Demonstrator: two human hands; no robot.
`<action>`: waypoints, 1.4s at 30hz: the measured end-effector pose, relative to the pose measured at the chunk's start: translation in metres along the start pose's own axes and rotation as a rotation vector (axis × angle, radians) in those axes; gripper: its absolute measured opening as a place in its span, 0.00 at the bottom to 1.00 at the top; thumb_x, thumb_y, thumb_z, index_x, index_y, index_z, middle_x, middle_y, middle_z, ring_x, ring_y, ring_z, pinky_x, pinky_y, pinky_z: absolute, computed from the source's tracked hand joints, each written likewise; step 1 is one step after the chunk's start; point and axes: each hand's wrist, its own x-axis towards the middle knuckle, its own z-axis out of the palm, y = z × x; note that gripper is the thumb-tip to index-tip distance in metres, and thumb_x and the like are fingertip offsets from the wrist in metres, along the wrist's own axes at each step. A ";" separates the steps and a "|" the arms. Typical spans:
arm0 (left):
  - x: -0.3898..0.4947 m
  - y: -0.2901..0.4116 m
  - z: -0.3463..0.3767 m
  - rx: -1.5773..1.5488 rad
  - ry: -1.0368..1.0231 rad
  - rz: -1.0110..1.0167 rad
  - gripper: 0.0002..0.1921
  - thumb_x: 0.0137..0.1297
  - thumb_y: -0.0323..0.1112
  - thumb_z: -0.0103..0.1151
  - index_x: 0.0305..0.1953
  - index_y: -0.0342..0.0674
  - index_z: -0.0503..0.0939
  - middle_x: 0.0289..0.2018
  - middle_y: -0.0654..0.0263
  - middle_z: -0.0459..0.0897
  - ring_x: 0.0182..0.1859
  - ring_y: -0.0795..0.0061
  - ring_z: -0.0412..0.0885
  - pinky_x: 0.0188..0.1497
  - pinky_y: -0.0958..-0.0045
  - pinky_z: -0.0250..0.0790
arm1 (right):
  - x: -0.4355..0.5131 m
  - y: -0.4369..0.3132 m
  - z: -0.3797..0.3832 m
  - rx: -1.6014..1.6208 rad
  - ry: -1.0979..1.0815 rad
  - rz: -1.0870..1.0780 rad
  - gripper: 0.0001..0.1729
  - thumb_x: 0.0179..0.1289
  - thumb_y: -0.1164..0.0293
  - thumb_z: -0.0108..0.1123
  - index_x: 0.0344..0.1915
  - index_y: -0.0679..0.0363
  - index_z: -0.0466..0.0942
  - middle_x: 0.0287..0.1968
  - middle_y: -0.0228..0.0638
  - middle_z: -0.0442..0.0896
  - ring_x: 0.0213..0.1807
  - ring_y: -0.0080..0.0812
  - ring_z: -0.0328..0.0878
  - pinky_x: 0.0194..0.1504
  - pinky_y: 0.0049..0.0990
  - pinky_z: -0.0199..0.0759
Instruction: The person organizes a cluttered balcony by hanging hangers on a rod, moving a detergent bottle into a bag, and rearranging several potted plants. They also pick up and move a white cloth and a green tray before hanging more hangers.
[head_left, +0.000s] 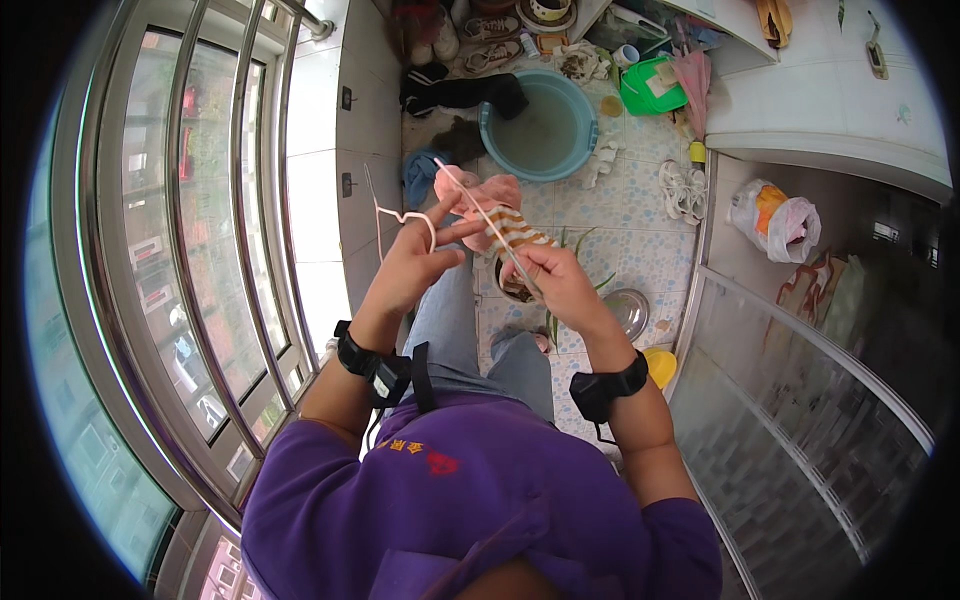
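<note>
My left hand (416, 259) carries a pale wire clothes hanger (388, 214), its hook curving over the fingers. Its index and middle fingers stretch towards a second thin pale rod (480, 211), which looks like a hanger seen edge-on. Pinched between thumb and fingers, that rod's near end is in my right hand (553, 279). Just beneath the rod is a pink fabric item (491, 193) with a brown-and-white striped part (517, 229). Whether it hangs from the rod cannot be told.
A blue basin (592, 124) of cloudy water stands ahead, black cloth (480, 91) over its rim. Below my hands is a potted plant (516, 283). Metal railings (247, 150) line the left; a sliding door (795, 405) is at right, white shoes (681, 191) near it.
</note>
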 end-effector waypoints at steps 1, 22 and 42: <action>-0.003 0.006 -0.008 -0.223 -0.028 -0.026 0.32 0.51 0.21 0.49 0.61 0.31 0.54 0.46 0.56 0.77 0.19 0.92 0.65 0.18 0.92 0.54 | 0.003 -0.002 0.004 0.017 -0.025 -0.064 0.12 0.64 0.67 0.48 0.29 0.63 0.74 0.16 0.19 0.63 0.17 0.11 0.55 0.20 0.14 0.48; 0.139 -0.081 -0.135 -0.453 0.491 -0.180 0.02 0.59 0.26 0.47 0.33 0.34 0.69 0.23 0.59 0.74 0.14 0.88 0.58 0.15 0.86 0.47 | 0.400 0.212 -0.119 -0.350 0.566 0.029 0.08 0.54 0.70 0.56 0.29 0.65 0.76 0.22 0.40 0.78 0.25 0.33 0.76 0.30 0.25 0.67; 0.242 -0.085 -0.198 -0.118 0.319 -0.702 0.06 0.52 0.20 0.48 0.31 0.30 0.75 0.23 0.66 0.75 0.25 0.80 0.71 0.29 0.81 0.62 | 0.569 0.297 -0.138 -0.764 0.634 -0.301 0.05 0.52 0.73 0.54 0.31 0.58 0.70 0.27 0.38 0.74 0.25 0.44 0.73 0.25 0.37 0.67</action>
